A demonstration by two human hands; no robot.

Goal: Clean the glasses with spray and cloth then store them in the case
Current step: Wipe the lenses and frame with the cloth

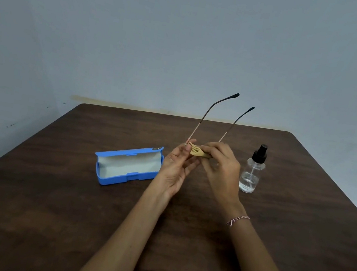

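**Two hands closed on the glasses and the cloth**

Two hands meet above the middle of the dark wooden table [70, 212], and we see them nearly touching. The left hand [176, 169] pinches the glasses [201, 122] between thumb and fingers at the end of the frame where one temple arm begins. The right hand [221, 166] is curled round a folded tan cloth [197, 153] and presses it against the front of the frame. The cloth sits between the two hands, and its folds show just beside the left thumb.

The glasses are held in the air, clear of the table. Both temple arms are unfolded and rise toward 1 o'clock, their dark tips showing against the grey wall [140, 38]. The lenses are hidden behind the fingers and the cloth, so we cannot tell which one the cloth covers.

At 9 o'clock from the hands lies the blue case [114, 180]. Its lid is open and its pale lining is bare. It rests flat on the table, near the left hand but apart from it.

At 3 o'clock from the hands stands the spray bottle [251, 171]. It is upright, of clear glass with a black pump top and a little liquid at the bottom. It stands just beside the right hand, and neither hand touches it.

A thin braided bracelet [238, 219] circles the right wrist.
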